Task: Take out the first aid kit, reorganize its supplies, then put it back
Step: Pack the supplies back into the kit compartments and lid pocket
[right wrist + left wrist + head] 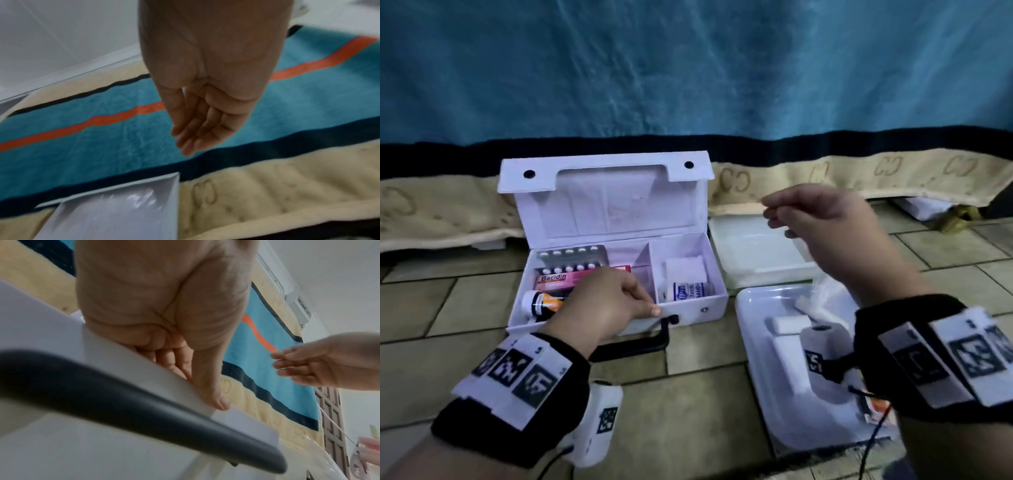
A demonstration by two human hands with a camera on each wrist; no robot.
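The kit [616, 240], a white case with its lid raised, sits on the tiled floor [705, 404] left of centre in the head view. Its left compartment holds a blister pack [571, 260], a pink box [565, 279] and a white bottle [541, 303] with an orange label; the right compartment holds a white gauze pad [685, 270] and small sachets [690, 291]. A black handle [633, 342] hangs from the front wall.

The left hand [602, 305] grips that front wall at the divider, fingers curled inside and thumb outside. The left wrist view alone shows this from below: the thumb [213, 386] lies along the white rim with the fingers tucked behind it, and the handle [123, 402] crosses the lower frame.

The right hand [822, 212] is raised in the air at centre right, well apart from the kit. Its fingers are loosely extended and together, holding nothing; the right wrist view confirms a bare palm [205, 81] over the blanket [102, 129], whose orange stripe the head view does not show.

At lower right of the head view a white tray [756, 308] lies on the floor with white rolls [791, 323] on it. Above the tray lies a clear lid [756, 246]. The blanket, teal with a cream border, hangs behind everything.
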